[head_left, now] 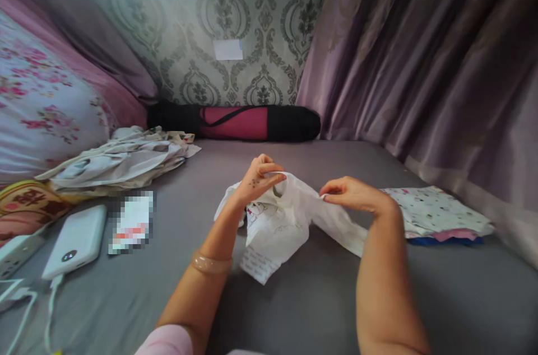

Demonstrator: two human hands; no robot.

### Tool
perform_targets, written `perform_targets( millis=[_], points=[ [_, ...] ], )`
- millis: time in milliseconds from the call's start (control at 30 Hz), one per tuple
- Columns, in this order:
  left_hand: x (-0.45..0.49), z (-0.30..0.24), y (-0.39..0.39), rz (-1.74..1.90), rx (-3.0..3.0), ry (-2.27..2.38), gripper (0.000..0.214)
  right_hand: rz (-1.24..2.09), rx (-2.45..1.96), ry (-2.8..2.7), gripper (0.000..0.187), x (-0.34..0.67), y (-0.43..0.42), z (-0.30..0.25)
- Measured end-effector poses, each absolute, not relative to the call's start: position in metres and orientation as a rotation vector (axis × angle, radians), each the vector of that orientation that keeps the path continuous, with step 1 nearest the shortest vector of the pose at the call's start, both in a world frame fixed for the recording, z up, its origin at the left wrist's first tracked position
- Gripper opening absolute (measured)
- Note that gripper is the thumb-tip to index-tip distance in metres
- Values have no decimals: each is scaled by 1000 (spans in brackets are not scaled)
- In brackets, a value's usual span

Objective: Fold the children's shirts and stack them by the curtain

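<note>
A small white long-sleeved shirt (pixel 290 220) with a drawn figure on its front hangs between my hands, just above the grey bed sheet. My left hand (pixel 261 178) pinches it beside the neckline. Further right, my right hand (pixel 351 194) grips the upper edge of one sleeve between thumb and fingers. That sleeve slopes down behind my right forearm, so its end is partly hidden. The other sleeve shows to the left, behind my left wrist. Printed lines run along a lower corner of the shirt.
Folded patterned clothes (pixel 437 212) lie at the right, and a clothes pile (pixel 126 159) at the left. Nearer on the left are a white power bank (pixel 78 240) with a cable and a power strip (pixel 19 254). A black and red rolled bag (pixel 235 122) lies along the wall.
</note>
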State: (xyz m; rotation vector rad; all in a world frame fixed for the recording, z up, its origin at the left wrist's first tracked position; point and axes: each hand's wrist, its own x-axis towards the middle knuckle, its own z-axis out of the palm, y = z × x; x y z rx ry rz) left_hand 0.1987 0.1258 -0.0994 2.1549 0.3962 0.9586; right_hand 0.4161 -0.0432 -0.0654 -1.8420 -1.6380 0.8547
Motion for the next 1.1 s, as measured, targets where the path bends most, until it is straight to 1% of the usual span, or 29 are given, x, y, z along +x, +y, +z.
perform_targets(
  millis=[67, 167, 233, 333, 400, 467, 633, 700, 833, 933, 1100],
  points=[
    [204, -105, 123, 902, 2165, 396, 15, 872, -1857, -1676, 25, 414, -35, -74],
    [207, -108, 123, 870, 2152, 395, 20, 763, -1774, -1640, 37, 405, -23, -77],
    [206, -108, 125, 861, 2133, 405, 23, 714, -1682, -1611, 41, 398, -17, -75],
    [205, -108, 126, 830, 2085, 435, 28, 794, -1511, -1620, 37, 388, -7, -74],
    [206, -108, 124, 824, 2035, 483, 31, 821, -1472, -1616, 36, 383, -1, -76],
    [207, -108, 121, 814, 1939, 542, 33, 789, -1504, -1615, 35, 379, 5, -80],
    [205, -106, 120, 655, 1711, 591, 45, 623, -1607, -1589, 20, 384, 12, -85],
    [201, -108, 128, 648, 1678, 611, 51, 621, -1629, -1580, 23, 389, 9, -84],
    [189, -117, 149, 670, 1682, 674, 63, 642, -1719, -1547, 34, 399, -1, -81],
    [179, -123, 159, 648, 1736, 669, 60, 669, -1744, -1498, 39, 404, -5, -80],
    [167, -125, 165, 658, 1816, 626, 43, 687, -1745, -1424, 43, 404, -6, -78]
  ],
)
